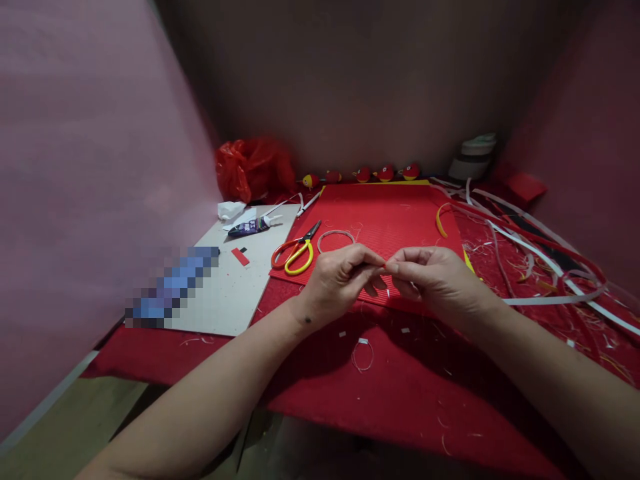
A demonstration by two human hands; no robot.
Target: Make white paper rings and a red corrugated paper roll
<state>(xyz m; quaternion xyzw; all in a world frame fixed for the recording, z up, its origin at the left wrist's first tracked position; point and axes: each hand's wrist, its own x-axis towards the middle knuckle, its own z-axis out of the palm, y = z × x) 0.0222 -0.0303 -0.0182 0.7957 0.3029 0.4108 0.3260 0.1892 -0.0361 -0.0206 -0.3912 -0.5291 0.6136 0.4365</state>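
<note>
Over the red corrugated sheet [390,220], my left hand [340,275] and my right hand [436,275] meet fingertip to fingertip. Both pinch a tiny red piece [385,265], mostly hidden by the fingers; its kind is too small to make out. Scissors [299,253] with one red and one yellow handle lie just left of my left hand, blades pointing away. Behind that hand rests a pale ring [336,233] on the sheet. A thin loop of thread [363,357] with a white tab lies on the red cloth nearer to me.
Left is a grey board [225,300] with a glue tube [249,227], a red scrap [240,256] and a blurred blue object [175,287]. Small red-and-yellow birds [384,173] line the back beside a red plastic bag [255,167]. Paper strips [540,257] and trimmings spread across the right.
</note>
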